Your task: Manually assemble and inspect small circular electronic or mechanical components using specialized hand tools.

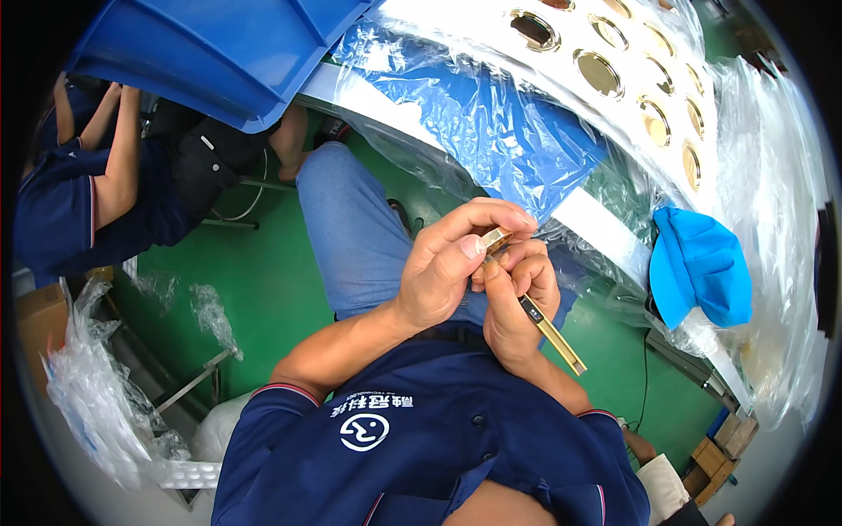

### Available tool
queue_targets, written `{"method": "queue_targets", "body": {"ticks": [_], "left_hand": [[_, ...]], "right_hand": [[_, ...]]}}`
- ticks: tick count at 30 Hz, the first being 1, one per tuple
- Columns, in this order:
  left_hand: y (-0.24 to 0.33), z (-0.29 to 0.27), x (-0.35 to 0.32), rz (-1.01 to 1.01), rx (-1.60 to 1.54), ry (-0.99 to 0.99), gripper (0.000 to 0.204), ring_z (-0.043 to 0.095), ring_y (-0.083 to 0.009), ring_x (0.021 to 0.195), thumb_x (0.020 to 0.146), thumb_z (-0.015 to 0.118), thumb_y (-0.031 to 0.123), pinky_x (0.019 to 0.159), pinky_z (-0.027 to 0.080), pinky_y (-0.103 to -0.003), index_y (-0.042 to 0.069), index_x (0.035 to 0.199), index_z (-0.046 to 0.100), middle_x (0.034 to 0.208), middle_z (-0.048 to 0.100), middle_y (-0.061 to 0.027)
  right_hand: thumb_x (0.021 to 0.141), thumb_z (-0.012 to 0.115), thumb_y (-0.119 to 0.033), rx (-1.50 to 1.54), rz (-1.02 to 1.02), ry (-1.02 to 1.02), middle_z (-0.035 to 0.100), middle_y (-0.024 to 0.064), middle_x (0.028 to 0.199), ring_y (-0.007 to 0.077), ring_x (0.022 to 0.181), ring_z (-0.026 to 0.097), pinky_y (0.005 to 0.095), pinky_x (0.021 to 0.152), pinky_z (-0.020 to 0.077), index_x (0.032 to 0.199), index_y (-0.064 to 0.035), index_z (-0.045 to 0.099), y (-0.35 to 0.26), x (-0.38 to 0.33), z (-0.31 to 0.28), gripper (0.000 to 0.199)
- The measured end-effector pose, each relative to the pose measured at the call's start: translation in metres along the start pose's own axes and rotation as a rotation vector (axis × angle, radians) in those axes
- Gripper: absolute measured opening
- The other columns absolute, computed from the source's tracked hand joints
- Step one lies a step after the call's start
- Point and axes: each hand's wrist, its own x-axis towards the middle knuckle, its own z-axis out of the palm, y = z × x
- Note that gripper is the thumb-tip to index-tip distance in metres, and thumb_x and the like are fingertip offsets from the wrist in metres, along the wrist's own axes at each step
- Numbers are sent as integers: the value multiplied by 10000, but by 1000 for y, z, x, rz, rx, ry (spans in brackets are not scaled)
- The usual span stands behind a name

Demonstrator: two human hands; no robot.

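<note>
Over my lap, my left hand [443,267] pinches a small, shiny gold part [496,238], apparently a ring seen edge-on, between thumb and fingers. My right hand [519,307] is wrapped round a yellow utility knife [556,339], whose tail sticks out toward the lower right. The two hands meet at the fingertips, with the knife's front end close to the gold part. Fingers hide the blade and much of the part, so I cannot tell whether they touch.
A white tray [478,19] with several round gold parts [599,73] lies on the table ahead, by clear plastic over a blue surface [491,123]. A blue cap [702,267] sits at right. A blue bin [202,53] and a seated co-worker [132,184] are at left.
</note>
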Motion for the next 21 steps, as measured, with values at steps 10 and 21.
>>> {"method": "queue_targets", "body": {"ticks": [10, 21], "left_hand": [[2, 1, 3, -19, 84, 2, 397, 509, -257, 1028, 857, 382, 287, 923, 384, -385, -31, 1051, 520, 1069, 505, -191], [2, 0, -1, -42, 79, 10, 397, 513, -257, 1020, 855, 388, 284, 915, 391, -380, -36, 1047, 522, 1072, 509, -199]], "right_hand": [[784, 536, 128, -167, -42, 0, 455, 45, 878, 127, 690, 504, 259, 609, 452, 684, -72, 351, -1, 2, 1, 290], [791, 536, 123, -145, -1, -17, 455, 42, 870, 125, 684, 500, 262, 611, 453, 675, -75, 345, -1, 2, -1, 299]]}}
